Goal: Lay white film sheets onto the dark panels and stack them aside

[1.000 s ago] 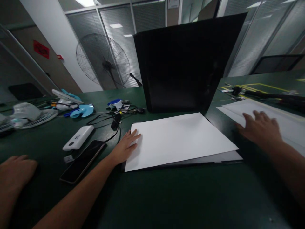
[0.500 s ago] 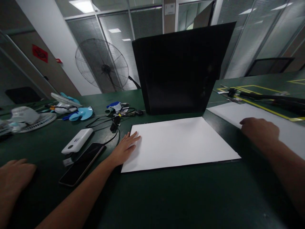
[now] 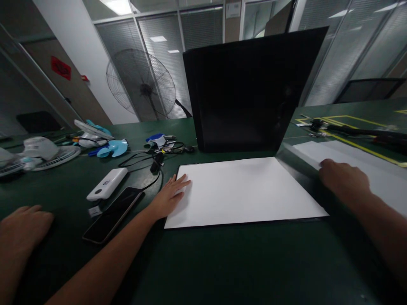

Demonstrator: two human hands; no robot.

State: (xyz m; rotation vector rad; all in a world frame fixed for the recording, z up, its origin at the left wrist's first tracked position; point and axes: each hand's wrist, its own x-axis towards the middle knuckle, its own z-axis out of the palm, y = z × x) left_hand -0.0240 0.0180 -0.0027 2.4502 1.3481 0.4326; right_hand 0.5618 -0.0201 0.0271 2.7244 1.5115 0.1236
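My left hand lies with fingers spread on the left edge of a white sheet. That sheet rests on a thin black base whose rim shows along the front. At the right, my right hand is closed at the near left edge of a second white sheet, its fingertips pinching the edge. This sheet's left edge is tilted up from the table, slightly blurred. Behind the first sheet a large black panel stands upright, leaning back.
Another person's hand rests at the far left. Nearby lie a phone, a white power bank and tangled cables. White fan parts and blue blades sit further back. Black rods lie at the right.
The second sheet's left edge has come up off the table, and my right hand has shifted slightly left with it. My left hand stays on the first sheet. The whole view has shifted a little.
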